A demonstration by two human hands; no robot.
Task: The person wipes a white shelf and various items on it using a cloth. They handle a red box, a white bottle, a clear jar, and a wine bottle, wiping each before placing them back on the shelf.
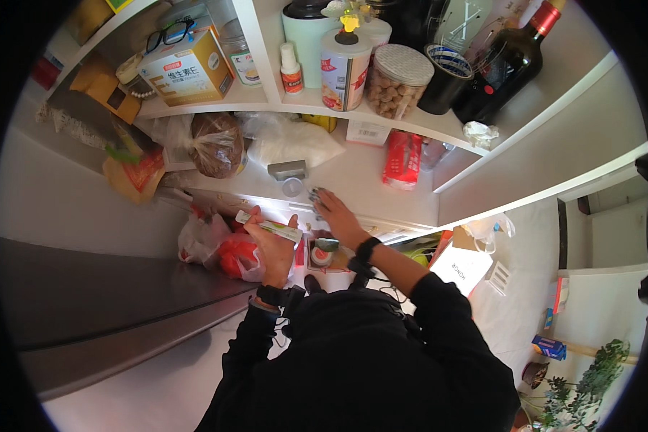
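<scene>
My left hand (274, 251) grips a slim white-and-green carton (272, 227), held aslant just below the front edge of a white shelf (351, 178). At that edge, the fingertips of my right hand (340, 218) are over a small dark-and-silver item (316, 198); whether they grip it or only touch it is unclear. A round translucent lid (292, 187) lies beside those fingers, with a grey box (287, 170) behind it. Lower down, between my wrists, a round container with a red-and-white top (322, 256) is partly visible.
A bagged brown mass (216, 146), a bag of white contents (297, 143) and a red packet (403, 161) rest on this shelf. Above stand a nut jar (399, 81) and a wine bottle (502, 70). Plastic bags (237, 254) hang or lie at left; a white box (460, 270) is right.
</scene>
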